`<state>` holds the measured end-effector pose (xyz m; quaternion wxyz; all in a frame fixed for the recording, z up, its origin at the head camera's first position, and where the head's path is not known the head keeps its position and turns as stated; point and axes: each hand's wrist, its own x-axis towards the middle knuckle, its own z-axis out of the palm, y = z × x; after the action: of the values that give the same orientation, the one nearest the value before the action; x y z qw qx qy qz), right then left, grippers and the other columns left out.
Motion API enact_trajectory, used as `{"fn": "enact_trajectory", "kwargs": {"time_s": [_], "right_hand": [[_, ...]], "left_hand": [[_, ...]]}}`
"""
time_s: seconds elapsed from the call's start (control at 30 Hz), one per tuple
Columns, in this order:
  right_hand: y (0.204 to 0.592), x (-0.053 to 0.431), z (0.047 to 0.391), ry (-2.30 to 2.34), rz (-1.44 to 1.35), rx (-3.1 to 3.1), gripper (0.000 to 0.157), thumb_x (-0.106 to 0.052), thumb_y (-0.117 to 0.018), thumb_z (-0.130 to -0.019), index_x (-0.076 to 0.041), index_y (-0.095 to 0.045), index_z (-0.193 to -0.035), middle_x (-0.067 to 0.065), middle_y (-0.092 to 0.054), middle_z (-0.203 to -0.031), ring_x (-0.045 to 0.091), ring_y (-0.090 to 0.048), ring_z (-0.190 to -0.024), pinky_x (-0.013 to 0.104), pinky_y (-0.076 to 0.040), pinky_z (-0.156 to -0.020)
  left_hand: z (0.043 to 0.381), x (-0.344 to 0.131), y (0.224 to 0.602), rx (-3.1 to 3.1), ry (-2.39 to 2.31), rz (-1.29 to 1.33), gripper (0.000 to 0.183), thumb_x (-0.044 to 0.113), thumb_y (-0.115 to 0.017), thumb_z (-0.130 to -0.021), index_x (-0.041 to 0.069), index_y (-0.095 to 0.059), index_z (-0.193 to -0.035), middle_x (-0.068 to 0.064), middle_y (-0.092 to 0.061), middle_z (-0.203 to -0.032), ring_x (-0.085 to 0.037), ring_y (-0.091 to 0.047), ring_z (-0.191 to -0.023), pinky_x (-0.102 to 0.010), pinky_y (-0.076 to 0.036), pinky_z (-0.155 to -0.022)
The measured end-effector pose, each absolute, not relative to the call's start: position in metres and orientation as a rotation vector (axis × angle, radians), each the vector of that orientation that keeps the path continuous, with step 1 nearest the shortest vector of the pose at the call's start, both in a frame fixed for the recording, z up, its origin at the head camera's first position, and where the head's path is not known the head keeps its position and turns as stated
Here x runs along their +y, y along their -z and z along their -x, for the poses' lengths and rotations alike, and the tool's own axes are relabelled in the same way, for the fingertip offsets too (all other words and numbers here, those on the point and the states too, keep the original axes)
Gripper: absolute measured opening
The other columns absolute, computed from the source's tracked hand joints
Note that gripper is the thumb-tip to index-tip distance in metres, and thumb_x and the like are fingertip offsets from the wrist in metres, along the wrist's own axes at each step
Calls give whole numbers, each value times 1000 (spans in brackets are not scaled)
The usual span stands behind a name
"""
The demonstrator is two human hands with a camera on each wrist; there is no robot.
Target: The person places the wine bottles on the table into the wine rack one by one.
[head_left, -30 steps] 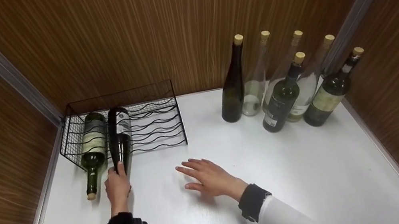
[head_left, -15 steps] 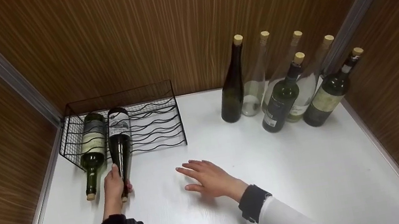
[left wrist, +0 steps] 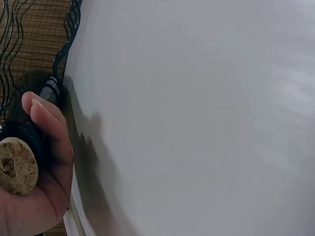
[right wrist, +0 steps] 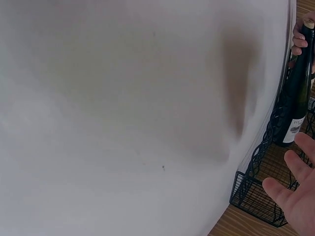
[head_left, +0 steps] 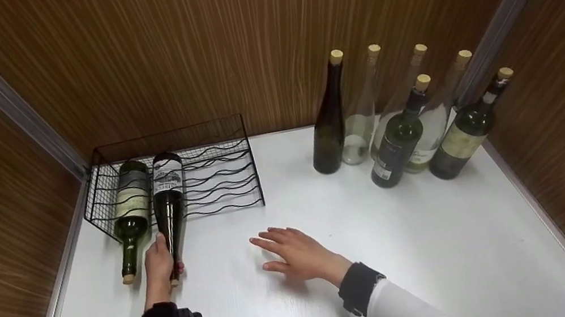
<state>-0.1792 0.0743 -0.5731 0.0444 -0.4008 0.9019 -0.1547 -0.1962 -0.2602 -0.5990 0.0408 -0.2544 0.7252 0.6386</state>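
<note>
A dark wine bottle (head_left: 168,205) with a white label lies in the black wire rack (head_left: 258,177), its neck pointing toward me. My left hand (head_left: 158,265) holds it by the neck, and in the left wrist view the curled fingers (left wrist: 61,142) wrap beside the cork (left wrist: 18,166). To its left in the rack lies a green wine bottle (head_left: 132,201) with a pale label. Over the table, right of the rack, my right hand (head_left: 298,253) is held with fingers spread and nothing in it. The right wrist view also shows the gripped bottle (right wrist: 298,93).
Several corked bottles stand upright at the back right, among them a dark slim one (head_left: 329,133), a green one with a dark label (head_left: 398,145) and one with a yellowish label (head_left: 463,140). Wood-grain panels (head_left: 263,41) enclose the white table (head_left: 331,311) on three sides.
The dark bottle has rolled so its label faces up. My left hand has shifted slightly toward me and left along the neck, uncovering the cork. The right hand has barely moved.
</note>
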Motion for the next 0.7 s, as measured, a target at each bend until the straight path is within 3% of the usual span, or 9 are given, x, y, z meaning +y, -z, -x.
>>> {"fn": "enact_trajectory", "kwargs": {"time_s": [0.17,0.53,0.7], "right_hand": [[572,76,178,476,1222,2747,62,-55,-42,-101,-25,-32,-155,4,-43,-150,26,-35,-140,47,-30,-112],[573,78,178,491,1187,2745,62,-50,-48,-101,-26,-32,-155,4,-42,-151,26,-33,-141,48,-28,-112],[572,80,178,497,1182,2750,62,-54,-45,-101,-27,-31,-155,4,-41,-151,25,-33,-141,48,-29,-112]], "left_hand": [[197,-259,599,2176,-2036,769,47,40,-24,-108,-2,-46,-108,-6,-53,-57,-14,-53,-41,-27,-47,-40],[197,-259,600,2217,-1995,786,49,41,-25,-108,-2,-46,-119,-9,-56,-63,-15,-57,-43,-27,-48,-41],[198,-259,601,2435,-1847,772,55,43,-31,-107,-3,-48,-133,-11,-58,-62,-16,-57,-41,-29,-48,-41]]}}
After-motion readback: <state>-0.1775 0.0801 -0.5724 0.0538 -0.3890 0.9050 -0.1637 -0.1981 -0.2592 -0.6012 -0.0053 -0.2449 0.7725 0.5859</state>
